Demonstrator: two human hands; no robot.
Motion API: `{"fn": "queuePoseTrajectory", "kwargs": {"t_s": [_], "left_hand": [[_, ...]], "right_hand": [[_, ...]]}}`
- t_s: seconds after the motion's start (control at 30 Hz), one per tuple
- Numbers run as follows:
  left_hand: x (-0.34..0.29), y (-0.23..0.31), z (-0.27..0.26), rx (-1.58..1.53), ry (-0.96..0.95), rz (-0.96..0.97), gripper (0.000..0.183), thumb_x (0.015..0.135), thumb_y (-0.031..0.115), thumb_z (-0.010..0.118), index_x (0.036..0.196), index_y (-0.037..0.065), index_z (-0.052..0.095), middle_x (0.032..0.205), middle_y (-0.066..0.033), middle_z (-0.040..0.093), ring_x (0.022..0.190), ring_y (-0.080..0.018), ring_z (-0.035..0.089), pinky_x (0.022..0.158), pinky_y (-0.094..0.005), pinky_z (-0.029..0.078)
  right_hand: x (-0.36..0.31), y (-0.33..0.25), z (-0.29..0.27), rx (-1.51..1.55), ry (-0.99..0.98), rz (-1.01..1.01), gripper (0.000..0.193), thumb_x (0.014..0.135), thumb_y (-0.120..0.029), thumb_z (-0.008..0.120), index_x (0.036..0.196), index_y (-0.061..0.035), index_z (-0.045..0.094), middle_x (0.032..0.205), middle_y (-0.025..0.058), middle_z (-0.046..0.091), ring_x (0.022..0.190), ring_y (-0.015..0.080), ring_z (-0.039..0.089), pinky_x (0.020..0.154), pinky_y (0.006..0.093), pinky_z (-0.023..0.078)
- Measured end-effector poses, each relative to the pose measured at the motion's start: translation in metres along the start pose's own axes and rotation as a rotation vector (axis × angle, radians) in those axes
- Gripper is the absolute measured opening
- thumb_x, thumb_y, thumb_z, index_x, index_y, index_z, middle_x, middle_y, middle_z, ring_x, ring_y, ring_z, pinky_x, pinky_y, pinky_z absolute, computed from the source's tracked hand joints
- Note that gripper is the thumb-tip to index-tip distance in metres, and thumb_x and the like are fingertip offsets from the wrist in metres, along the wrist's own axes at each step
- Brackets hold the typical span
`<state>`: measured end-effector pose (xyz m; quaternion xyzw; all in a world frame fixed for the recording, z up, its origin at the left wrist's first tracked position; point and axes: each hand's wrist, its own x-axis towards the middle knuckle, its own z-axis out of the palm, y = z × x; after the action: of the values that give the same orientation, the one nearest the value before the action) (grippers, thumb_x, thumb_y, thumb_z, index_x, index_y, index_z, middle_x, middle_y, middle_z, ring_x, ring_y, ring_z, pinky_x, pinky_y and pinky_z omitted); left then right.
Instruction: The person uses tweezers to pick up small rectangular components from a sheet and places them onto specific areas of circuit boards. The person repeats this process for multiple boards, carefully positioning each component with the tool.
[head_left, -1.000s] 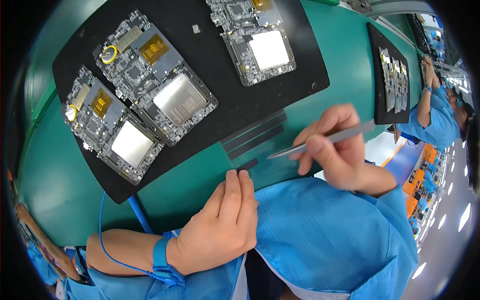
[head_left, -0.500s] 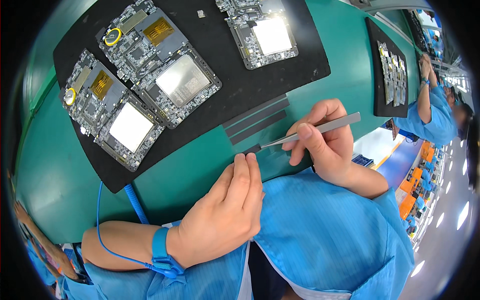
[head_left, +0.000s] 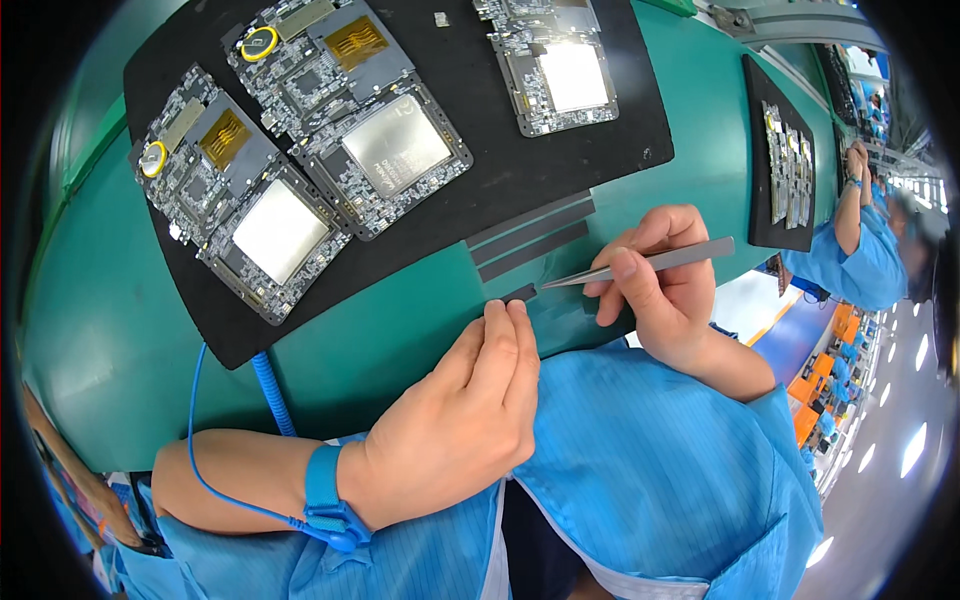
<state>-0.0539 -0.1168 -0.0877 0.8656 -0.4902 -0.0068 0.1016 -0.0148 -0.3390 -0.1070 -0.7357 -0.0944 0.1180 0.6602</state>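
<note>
My left hand (head_left: 462, 425) is closed, its fingertips pinching a short dark grey strip (head_left: 520, 293) just above the green table mat. Metal tweezers (head_left: 680, 256) lie in the grip of my right hand (head_left: 672, 300), between thumb and fingers. Their pointed tips are at the free end of the strip, seemingly a hair away from it. Beyond my hands, several longer dark grey strips (head_left: 535, 250) lie side by side on the mat. A blue wrist strap (head_left: 322, 490) with a cord is around my left wrist.
A black pad (head_left: 420, 215) across the far side bears circuit boards (head_left: 395, 150) with silver shields. Another black pad (head_left: 765, 215) with boards lies at the far right. A coiled blue cord (head_left: 270, 390) hangs near my left forearm. A co-worker's blue sleeve (head_left: 850, 255) shows at right.
The tweezer tips have drawn slightly back from the strip's end, which they met before. My left hand still pinches the strip. The whole view has shifted a little.
</note>
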Motion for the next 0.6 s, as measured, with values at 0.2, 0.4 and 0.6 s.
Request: {"fn": "queuePoseTrajectory", "kwargs": {"t_s": [0.2,0.4,0.6], "left_hand": [[-0.0005,-0.0009,0.0021,0.004,0.025,0.006,0.037,0.078,0.017,0.062,0.093,-0.016,0.062,0.106,-0.0271,0.058,0.102,-0.0338,0.057,0.086,-0.0337,0.051],[0.0,-0.0006,0.0028,0.011,0.023,0.011,0.036,0.078,0.017,0.061,0.093,-0.016,0.062,0.105,-0.027,0.058,0.101,-0.0337,0.057,0.086,-0.0337,0.051],[0.0,0.0006,0.0034,-0.009,0.032,-0.008,0.036,0.078,0.017,0.062,0.093,-0.016,0.062,0.106,-0.0264,0.058,0.101,-0.0336,0.056,0.085,-0.0343,0.05]], "right_hand": [[0.0001,0.0,0.0029,0.003,-0.051,0.013,0.02,0.092,-0.007,0.054,0.099,0.0005,0.037,0.078,0.0087,0.057,0.056,0.0064,0.057,0.047,0.0166,0.046],[0.0035,-0.001,-0.0006,-0.023,-0.09,0.047,0.017,0.096,-0.009,0.047,0.104,-0.0037,0.033,0.078,0.0153,0.061,0.052,0.0088,0.057,0.048,0.0167,0.045],[0.008,-0.0041,0.0027,0.166,-0.061,0.119,0.012,0.097,-0.01,0.043,0.103,-0.0046,0.034,0.076,0.0181,0.061,0.043,0.0089,0.051,0.043,0.0168,0.042]]}}
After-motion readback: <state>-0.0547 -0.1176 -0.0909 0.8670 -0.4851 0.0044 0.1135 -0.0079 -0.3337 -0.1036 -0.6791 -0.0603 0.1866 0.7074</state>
